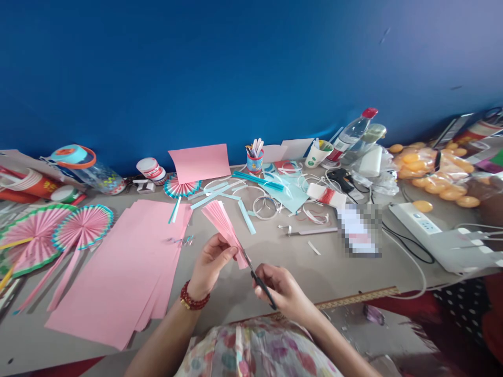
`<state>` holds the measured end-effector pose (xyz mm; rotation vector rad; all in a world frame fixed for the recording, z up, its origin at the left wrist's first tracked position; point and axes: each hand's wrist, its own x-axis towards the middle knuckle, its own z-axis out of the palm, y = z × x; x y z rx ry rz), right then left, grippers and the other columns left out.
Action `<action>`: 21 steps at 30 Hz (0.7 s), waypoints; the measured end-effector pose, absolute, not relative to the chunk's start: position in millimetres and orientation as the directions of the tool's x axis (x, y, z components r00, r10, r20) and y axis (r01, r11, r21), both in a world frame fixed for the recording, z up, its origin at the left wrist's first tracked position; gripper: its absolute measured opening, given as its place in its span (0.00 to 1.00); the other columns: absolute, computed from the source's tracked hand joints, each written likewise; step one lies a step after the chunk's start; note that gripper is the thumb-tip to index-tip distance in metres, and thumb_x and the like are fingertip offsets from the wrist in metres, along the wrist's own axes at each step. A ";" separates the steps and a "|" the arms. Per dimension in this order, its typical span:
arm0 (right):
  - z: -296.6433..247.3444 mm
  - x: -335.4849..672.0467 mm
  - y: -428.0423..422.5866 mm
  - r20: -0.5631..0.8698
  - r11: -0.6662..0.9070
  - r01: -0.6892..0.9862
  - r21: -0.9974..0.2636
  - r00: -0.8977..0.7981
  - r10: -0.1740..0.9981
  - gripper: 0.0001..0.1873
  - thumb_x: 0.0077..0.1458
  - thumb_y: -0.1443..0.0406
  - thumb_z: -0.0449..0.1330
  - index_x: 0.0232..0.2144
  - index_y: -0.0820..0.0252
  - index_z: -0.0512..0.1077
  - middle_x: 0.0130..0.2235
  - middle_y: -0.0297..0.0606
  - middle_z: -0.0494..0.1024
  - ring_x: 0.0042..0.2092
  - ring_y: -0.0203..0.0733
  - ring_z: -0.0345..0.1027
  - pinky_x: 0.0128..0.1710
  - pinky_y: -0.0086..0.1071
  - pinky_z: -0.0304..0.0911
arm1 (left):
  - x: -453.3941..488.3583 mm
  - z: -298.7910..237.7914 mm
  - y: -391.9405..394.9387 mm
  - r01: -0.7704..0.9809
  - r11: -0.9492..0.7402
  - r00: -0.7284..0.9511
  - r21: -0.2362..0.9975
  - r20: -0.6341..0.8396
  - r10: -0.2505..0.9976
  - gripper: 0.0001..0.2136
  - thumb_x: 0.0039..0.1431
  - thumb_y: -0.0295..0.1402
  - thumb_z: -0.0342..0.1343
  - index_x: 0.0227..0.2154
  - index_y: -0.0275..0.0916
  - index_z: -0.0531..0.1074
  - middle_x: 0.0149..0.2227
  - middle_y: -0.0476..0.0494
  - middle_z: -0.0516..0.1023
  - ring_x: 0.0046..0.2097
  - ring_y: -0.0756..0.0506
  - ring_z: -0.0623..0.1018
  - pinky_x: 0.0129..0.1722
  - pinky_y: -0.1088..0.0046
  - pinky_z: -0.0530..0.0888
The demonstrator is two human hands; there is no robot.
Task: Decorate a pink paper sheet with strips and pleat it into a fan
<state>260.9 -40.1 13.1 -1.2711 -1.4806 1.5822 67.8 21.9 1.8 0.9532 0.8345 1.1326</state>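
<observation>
My left hand (211,263) pinches a strip of pleated pink paper (223,224) that slants up and to the left above the table. My right hand (281,289) is closed on a pair of black-handled scissors (259,281), whose blades meet the lower end of the pleated paper. A red bead bracelet (192,300) circles my left wrist. A stack of flat pink paper sheets (118,272) lies on the table to the left of my hands.
Finished pink paper fans (58,235) lie at far left. Teal and white paper strips (251,191), a pen cup (255,157), a glue jar (151,169), bottles (351,133), a power strip (416,222) and a bag of orange balls (436,170) crowd the table's back and right.
</observation>
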 end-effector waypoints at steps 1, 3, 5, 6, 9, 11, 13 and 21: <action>13.2 261.2 -39.8 -0.231 -0.181 0.172 -0.968 -0.348 0.909 0.23 0.55 0.46 0.60 0.26 0.59 0.65 0.23 0.26 0.59 0.25 0.30 0.48 0.24 0.27 0.45 | 67.8 1.7 22.0 -0.344 0.135 0.224 0.929 -0.058 0.973 0.07 0.56 0.36 0.64 0.32 0.38 0.74 0.29 0.48 0.77 0.31 0.51 0.74 0.35 0.75 0.73; 13.3 262.0 -39.5 -0.232 -0.177 0.183 -0.967 -0.349 0.908 0.22 0.55 0.47 0.61 0.26 0.59 0.64 0.23 0.26 0.59 0.25 0.30 0.48 0.24 0.27 0.45 | 68.0 1.8 22.0 -0.339 0.123 0.220 0.933 -0.048 0.974 0.07 0.56 0.35 0.64 0.32 0.38 0.74 0.29 0.48 0.77 0.31 0.51 0.74 0.34 0.75 0.73; 13.0 262.7 -39.7 -0.234 -0.176 0.193 -0.965 -0.342 0.910 0.22 0.54 0.47 0.61 0.25 0.59 0.64 0.22 0.26 0.59 0.25 0.30 0.47 0.24 0.27 0.44 | 68.3 2.2 21.9 -0.342 0.119 0.223 0.932 -0.043 0.974 0.06 0.56 0.34 0.64 0.33 0.39 0.74 0.30 0.49 0.77 0.31 0.51 0.74 0.34 0.75 0.73; 12.7 262.9 -40.0 -0.237 -0.178 0.196 -0.964 -0.336 0.912 0.22 0.54 0.47 0.61 0.25 0.59 0.64 0.22 0.26 0.59 0.25 0.30 0.47 0.24 0.27 0.44 | 68.4 2.5 21.8 -0.347 0.119 0.225 0.930 -0.041 0.974 0.06 0.56 0.34 0.64 0.33 0.39 0.74 0.30 0.49 0.77 0.31 0.51 0.75 0.34 0.75 0.73; 11.4 262.7 -41.2 -0.247 -0.191 0.194 -0.962 -0.328 0.912 0.22 0.54 0.47 0.61 0.25 0.59 0.64 0.22 0.26 0.60 0.25 0.31 0.49 0.24 0.27 0.45 | 68.6 3.3 21.6 -0.345 0.121 0.228 0.931 -0.042 0.973 0.06 0.56 0.34 0.64 0.34 0.39 0.74 0.30 0.49 0.77 0.31 0.51 0.75 0.34 0.75 0.74; 10.6 262.3 -41.9 -0.248 -0.194 0.189 -0.963 -0.327 0.912 0.22 0.55 0.48 0.60 0.25 0.59 0.64 0.23 0.27 0.61 0.25 0.31 0.50 0.24 0.27 0.46 | 68.8 3.6 21.4 -0.334 0.120 0.221 0.935 -0.046 0.974 0.07 0.56 0.34 0.64 0.34 0.39 0.74 0.30 0.49 0.77 0.31 0.51 0.75 0.34 0.75 0.74; 10.1 262.0 -42.4 -0.245 -0.191 0.188 -0.963 -0.326 0.913 0.21 0.55 0.48 0.60 0.25 0.58 0.63 0.23 0.27 0.62 0.25 0.31 0.51 0.24 0.27 0.47 | 68.9 3.8 21.3 -0.326 0.121 0.214 0.938 -0.051 0.975 0.07 0.56 0.35 0.64 0.34 0.39 0.74 0.30 0.49 0.76 0.30 0.51 0.75 0.33 0.74 0.74; 8.4 262.5 -43.4 -0.249 -0.196 0.192 -0.962 -0.315 0.916 0.19 0.55 0.51 0.61 0.25 0.58 0.64 0.22 0.28 0.63 0.25 0.31 0.52 0.24 0.26 0.48 | 68.8 3.4 21.2 -0.334 0.123 0.216 0.935 -0.051 0.975 0.07 0.56 0.34 0.65 0.34 0.40 0.74 0.30 0.49 0.76 0.31 0.51 0.75 0.33 0.75 0.74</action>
